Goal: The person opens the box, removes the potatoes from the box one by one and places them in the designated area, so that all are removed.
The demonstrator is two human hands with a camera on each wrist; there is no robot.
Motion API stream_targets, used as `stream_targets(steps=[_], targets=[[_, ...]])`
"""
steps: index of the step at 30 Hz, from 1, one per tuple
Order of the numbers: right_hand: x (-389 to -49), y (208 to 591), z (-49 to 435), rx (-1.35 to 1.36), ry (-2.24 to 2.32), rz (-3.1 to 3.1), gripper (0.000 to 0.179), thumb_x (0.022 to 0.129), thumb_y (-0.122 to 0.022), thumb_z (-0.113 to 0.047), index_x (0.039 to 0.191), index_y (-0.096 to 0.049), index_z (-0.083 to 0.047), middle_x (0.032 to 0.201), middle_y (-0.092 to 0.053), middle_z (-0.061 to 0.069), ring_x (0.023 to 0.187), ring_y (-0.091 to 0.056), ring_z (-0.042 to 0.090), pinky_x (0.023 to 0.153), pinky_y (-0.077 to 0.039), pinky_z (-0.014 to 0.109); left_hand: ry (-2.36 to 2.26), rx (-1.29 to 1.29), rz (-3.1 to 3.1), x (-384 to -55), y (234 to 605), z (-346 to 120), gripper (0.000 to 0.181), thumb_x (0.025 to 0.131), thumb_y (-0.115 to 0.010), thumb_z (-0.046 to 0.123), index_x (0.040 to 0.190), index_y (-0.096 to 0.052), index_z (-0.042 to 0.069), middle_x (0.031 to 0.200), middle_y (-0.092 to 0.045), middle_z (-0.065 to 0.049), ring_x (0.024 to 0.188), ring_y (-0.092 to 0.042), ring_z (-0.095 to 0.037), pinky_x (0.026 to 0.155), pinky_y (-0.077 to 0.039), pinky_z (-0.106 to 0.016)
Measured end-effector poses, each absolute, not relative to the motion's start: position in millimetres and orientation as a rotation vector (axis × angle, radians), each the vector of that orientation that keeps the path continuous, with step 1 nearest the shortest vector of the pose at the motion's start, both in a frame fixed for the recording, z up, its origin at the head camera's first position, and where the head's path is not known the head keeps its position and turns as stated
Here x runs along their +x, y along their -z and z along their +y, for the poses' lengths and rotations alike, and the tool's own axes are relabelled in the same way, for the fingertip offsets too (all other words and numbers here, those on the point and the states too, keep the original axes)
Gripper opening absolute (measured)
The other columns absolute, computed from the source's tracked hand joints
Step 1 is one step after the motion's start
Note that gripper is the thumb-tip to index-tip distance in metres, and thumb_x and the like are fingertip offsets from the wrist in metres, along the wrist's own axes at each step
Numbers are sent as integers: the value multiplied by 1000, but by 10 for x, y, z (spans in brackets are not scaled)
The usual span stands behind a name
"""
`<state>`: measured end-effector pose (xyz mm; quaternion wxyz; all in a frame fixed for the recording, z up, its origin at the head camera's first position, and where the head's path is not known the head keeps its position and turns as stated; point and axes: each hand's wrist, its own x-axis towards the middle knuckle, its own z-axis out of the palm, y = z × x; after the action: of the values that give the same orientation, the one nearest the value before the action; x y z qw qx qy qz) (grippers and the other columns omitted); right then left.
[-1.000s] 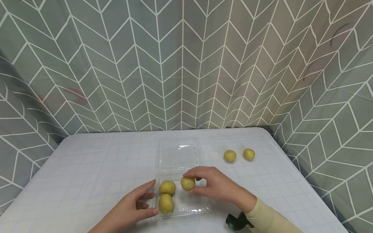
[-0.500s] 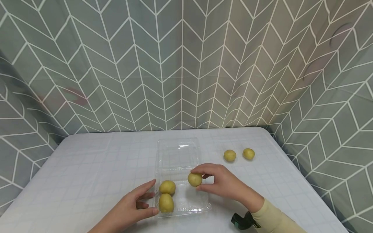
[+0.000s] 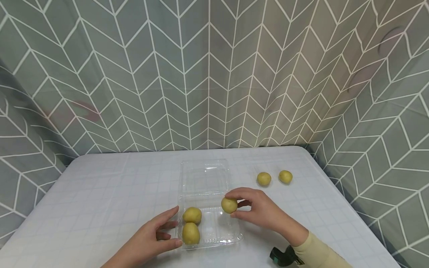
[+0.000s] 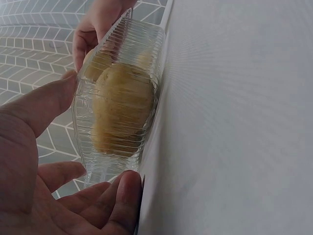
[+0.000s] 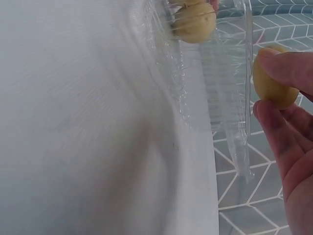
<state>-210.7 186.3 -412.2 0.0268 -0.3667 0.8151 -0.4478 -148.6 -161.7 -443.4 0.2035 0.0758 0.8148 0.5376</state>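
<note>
My right hand [image 3: 256, 209] pinches a potato [image 3: 229, 205] between thumb and fingertips. It is held above the right part of a clear plastic clamshell container [image 3: 219, 232], whose lid [image 3: 205, 176] lies folded back. Two more potatoes sit inside along the left wall, a rear potato [image 3: 192, 215] and a front potato [image 3: 191, 233]. My left hand [image 3: 151, 236] is spread at the container's left side. In the left wrist view, its thumb [image 4: 54, 100] touches the rim and its other fingertips are by the ribbed wall.
Two loose potatoes lie behind and to the right of the container, a nearer potato [image 3: 264, 179] and a farther potato [image 3: 286, 176]. A white checked cloth covers the table [image 3: 110, 193]. Patterned curtains [image 3: 207, 74] hang behind and at both sides.
My right hand has moved right and slightly back with its potato, from near the other two toward the container's right rear. My left hand has stayed put.
</note>
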Motion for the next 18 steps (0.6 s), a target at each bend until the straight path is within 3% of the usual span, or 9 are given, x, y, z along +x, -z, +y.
stream_targets(steps=[8, 18], targets=[[-2080, 4121, 1931, -1095, 1445, 2518, 47, 83, -82, -12, 126, -66, -12, 127, -63, 2, 112, -61, 18, 85, -56, 37, -1500, 225, 2287, -1483, 4435, -1620, 90, 81, -82, 39, 155, -35, 17, 140, -52, -17, 104, -61, -24, 84, -55, -37], [-2056, 4152, 2055, -1062, 1464, 2564, 44, 83, -81, -11, 125, -66, -11, 124, -64, 2, 108, -64, 16, 84, -56, 39, -1499, 228, 2291, -1482, 4433, -1607, 90, 81, -82, 39, 154, -36, 15, 140, -51, -19, 105, -62, -25, 84, -56, -38]])
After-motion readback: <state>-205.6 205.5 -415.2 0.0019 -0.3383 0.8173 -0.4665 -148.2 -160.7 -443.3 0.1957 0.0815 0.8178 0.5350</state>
